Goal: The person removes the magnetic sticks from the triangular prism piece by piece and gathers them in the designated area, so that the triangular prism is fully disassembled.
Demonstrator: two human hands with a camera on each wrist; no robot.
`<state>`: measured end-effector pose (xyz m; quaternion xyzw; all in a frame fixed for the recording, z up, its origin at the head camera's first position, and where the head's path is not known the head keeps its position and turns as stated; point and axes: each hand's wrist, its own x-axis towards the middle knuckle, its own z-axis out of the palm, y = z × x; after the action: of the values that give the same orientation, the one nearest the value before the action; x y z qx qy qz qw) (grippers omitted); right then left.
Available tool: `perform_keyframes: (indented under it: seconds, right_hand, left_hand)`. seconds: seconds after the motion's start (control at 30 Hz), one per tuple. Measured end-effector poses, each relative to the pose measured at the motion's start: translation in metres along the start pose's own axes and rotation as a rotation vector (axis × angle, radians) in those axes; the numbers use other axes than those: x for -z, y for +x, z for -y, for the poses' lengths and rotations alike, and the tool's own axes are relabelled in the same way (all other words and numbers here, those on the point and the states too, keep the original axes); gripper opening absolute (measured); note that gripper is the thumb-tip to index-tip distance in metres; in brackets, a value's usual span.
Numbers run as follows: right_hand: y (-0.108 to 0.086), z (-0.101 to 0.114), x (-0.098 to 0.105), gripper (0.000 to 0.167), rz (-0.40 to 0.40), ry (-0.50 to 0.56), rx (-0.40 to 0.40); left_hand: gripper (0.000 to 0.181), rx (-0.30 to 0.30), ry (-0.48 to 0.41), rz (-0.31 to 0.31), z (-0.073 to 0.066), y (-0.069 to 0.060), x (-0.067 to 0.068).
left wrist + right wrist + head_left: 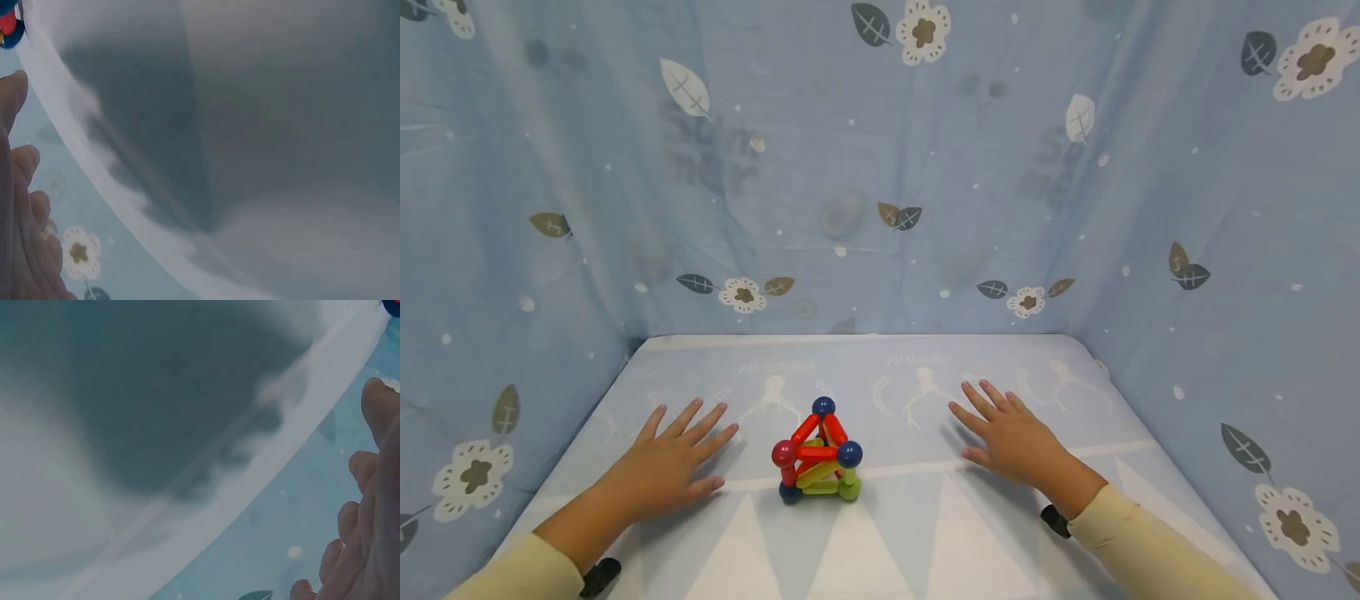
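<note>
Between my two hands stands a small frame built of rods and balls [817, 453], with red and yellow-green rods and blue, red and green balls at its corners. To its left my left hand [666, 465] is spread palm down, apart from it and holding nothing. On the other side my right hand [1017, 439] is likewise spread and holds nothing, farther from the frame. Each wrist view shows that hand's fingers stretched out above the cloth, with a shadow beneath. Only a corner of the frame enters the left wrist view, and a sliver the right.
A pale cloth with white triangles covers the table [895, 533]. Blue curtains [880, 167] printed with flowers and leaves close in the back and both sides. A dark strap piece [1056, 521] shows under the right wrist, another [600, 577] by the left.
</note>
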<state>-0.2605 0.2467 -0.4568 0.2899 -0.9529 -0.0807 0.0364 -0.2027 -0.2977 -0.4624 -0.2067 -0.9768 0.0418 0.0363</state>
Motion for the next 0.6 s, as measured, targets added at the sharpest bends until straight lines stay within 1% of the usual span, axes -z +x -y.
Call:
perform_keyframes:
  seconds: [0.07, 0.1, 0.2, 0.27, 0.4, 0.47, 0.53, 0.6]
  right_hand:
    - [0.004, 0.007, 0.000, 0.079, 0.005, -0.001, 0.004]
    - [0.006, 0.011, 0.000, 0.079, 0.006, -0.001, 0.008]
    - [0.009, 0.021, 0.000, 0.079, 0.013, 0.016, 0.012]
    - [0.012, 0.028, 0.000, 0.079, 0.019, 0.022, 0.012]
    - [0.015, 0.041, 0.003, 0.080, 0.026, 0.030, 0.003]
    - [0.017, 0.048, 0.006, 0.081, 0.022, 0.040, -0.002]
    - [0.019, 0.054, 0.009, 0.081, 0.019, 0.056, -0.003]
    - [0.022, 0.061, 0.011, 0.082, 0.015, 0.078, 0.001]
  left_hand:
    - [0.083, 0.003, -0.032, 0.024, -0.009, 0.005, -0.002]
    - [0.083, 0.008, -0.050, 0.045, -0.013, 0.008, -0.003]
    - [0.086, 0.018, -0.121, 0.121, -0.027, 0.016, -0.003]
    - [0.089, 0.022, -0.184, 0.173, -0.036, 0.019, -0.001]
    - [0.093, 0.022, -0.354, 0.266, -0.048, 0.021, 0.003]
    - [0.094, 0.025, -0.461, 0.302, -0.053, 0.020, 0.005]
    - [0.096, 0.033, -0.567, 0.329, -0.058, 0.020, 0.007]
    - [0.097, 0.032, -0.662, 0.334, -0.063, 0.020, 0.008]
